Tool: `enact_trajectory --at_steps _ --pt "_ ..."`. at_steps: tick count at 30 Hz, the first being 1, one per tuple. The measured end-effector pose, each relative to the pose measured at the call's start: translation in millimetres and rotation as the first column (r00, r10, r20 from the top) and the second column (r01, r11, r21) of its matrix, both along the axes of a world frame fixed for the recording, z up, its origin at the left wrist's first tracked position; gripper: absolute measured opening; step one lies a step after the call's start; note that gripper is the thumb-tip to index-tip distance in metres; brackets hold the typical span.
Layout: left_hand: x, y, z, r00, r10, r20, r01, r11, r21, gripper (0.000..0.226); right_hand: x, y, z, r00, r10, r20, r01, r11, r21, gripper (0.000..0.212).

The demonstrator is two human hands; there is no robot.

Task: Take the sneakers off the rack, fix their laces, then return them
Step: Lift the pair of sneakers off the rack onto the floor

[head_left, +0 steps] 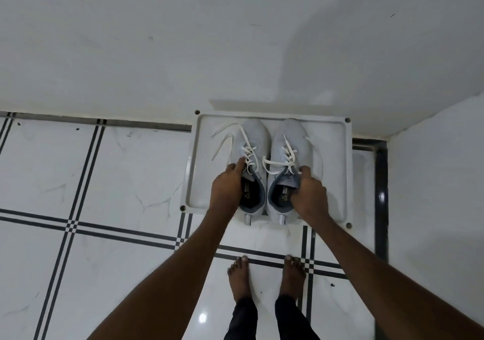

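On the left we see open tiled floor (117,177), white with dark double lines crossing it, and nothing lies on it there. Along its far edge runs the white wall (183,51), marked with a few dark specks and a yellowish stain at the top left corner.

Our left hand (226,185) comes next, fingers curled over the collar of the left sneaker (251,156) with the fingers inside the opening and the thumb on the outer side, clamped on it. This pale grey shoe stands on the top shelf of the rack (204,161), a white shallow tray with a raised rim and a round hole at each corner. Its white laces (225,140) are loose; two ends trail over the tray to the left of the shoe.

Just beside it, almost touching, stands the right sneaker (288,154), toes toward the wall, its lace ends spilling across the gap between the shoes. Our right hand (310,191) is closed on its collar in the same way. Both heels overhang the near rim of the rack.

Our bare feet (292,274) stand on the floor near that rim.

At the far right the rack sits close to a second wall (440,182), with only a narrow strip of floor and a dark border between them.
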State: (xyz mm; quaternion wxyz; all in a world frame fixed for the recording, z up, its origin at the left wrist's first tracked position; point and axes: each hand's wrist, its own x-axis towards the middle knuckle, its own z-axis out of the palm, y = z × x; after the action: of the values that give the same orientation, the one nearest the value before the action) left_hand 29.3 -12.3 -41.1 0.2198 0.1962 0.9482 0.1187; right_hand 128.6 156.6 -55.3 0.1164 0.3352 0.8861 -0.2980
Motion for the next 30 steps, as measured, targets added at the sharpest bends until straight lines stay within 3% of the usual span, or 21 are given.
enact_trajectory --at_steps 11,18,24,30 --pt "91.4 -63.4 63.7 0.991 0.068 -0.116 -0.051 0.989 0.142 0.054 87.0 -48.0 70.4 0.991 -0.022 -0.129 0.027 0.999 0.033 0.055" --pt "170.6 -131.7 49.9 0.988 0.067 -0.139 -0.033 0.971 0.236 0.054 179.9 -120.5 60.5 0.972 -0.078 -0.223 0.094 0.994 0.064 0.056" --pt "234.1 -194.7 -18.3 0.990 0.082 -0.114 -0.044 0.952 0.303 0.047 249.5 -182.8 -1.3 0.974 -0.135 -0.182 0.151 0.985 0.077 0.051" --pt "269.5 -221.0 -140.6 0.990 0.112 -0.091 -0.080 0.950 0.303 0.047 281.0 -209.7 -120.6 0.974 -0.155 -0.165 0.168 0.984 0.067 0.047"
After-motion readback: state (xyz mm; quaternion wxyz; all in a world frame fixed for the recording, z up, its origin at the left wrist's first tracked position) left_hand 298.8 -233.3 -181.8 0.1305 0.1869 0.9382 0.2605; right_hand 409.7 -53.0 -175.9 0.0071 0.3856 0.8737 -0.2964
